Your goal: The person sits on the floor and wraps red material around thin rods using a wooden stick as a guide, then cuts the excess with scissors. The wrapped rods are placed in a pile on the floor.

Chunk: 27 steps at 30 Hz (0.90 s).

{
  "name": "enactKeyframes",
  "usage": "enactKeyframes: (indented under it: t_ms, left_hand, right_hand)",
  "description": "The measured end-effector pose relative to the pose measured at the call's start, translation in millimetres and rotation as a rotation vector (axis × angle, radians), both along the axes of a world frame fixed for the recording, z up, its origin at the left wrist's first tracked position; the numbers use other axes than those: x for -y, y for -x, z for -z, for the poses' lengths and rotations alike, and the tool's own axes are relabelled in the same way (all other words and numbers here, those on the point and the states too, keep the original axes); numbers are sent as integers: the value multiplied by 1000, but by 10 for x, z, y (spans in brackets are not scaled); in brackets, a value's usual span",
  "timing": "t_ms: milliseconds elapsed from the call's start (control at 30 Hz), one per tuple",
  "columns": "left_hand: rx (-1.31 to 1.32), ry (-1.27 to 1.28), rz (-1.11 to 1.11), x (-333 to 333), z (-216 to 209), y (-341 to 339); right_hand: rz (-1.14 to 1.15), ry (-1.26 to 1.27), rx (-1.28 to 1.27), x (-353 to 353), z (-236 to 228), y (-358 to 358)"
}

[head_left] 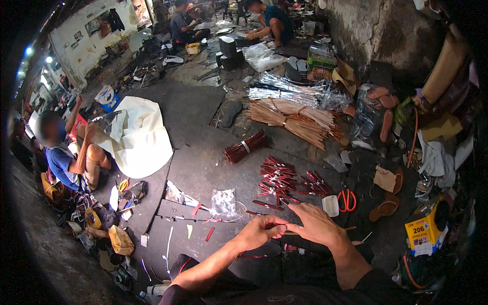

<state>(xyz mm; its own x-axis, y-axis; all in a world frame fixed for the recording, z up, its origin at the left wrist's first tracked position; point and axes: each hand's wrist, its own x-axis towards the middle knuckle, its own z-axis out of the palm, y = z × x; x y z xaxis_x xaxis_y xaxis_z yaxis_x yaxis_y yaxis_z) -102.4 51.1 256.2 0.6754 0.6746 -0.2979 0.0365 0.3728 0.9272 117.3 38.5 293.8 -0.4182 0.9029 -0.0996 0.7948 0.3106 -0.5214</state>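
Note:
My left hand (262,231) and my right hand (316,223) meet low in the middle, fingertips pinched together. What lies between the fingers is mostly hidden and too small to name. A thin stick-like piece (351,229) shows beside my right hand; whether it is held, I cannot tell. Just beyond the hands lies a pile of short dark red strips (277,175), with a smaller heap (315,183) to its right. Single strips (268,205) lie close to my fingers. Farther off is a tied bundle of dark red strips (246,146).
Orange-handled scissors (347,201) lie by a small white container (330,206) on the right. Behind are tan strip bundles (292,119) and silvery strips (284,87). A yellow box (426,229) stands far right. At left, a seated person (71,152) handles a cream sheet (145,137).

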Motion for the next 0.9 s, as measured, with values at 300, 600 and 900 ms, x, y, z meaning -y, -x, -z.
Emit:
enactKeyframes:
  t_ms: [300,600,900]
  left_hand:
    - [-116,-48,-88,-47,-16,82]
    - [-90,-102,-212,-25,-70,10]
    - [-398,-118,-51,-76,-144,63]
  right_hand:
    - [28,-29,-29,3,-19,-24]
    - [15,-48,-19,-28,19,-48]
    - [36,11,-19,-6,-14,-63]
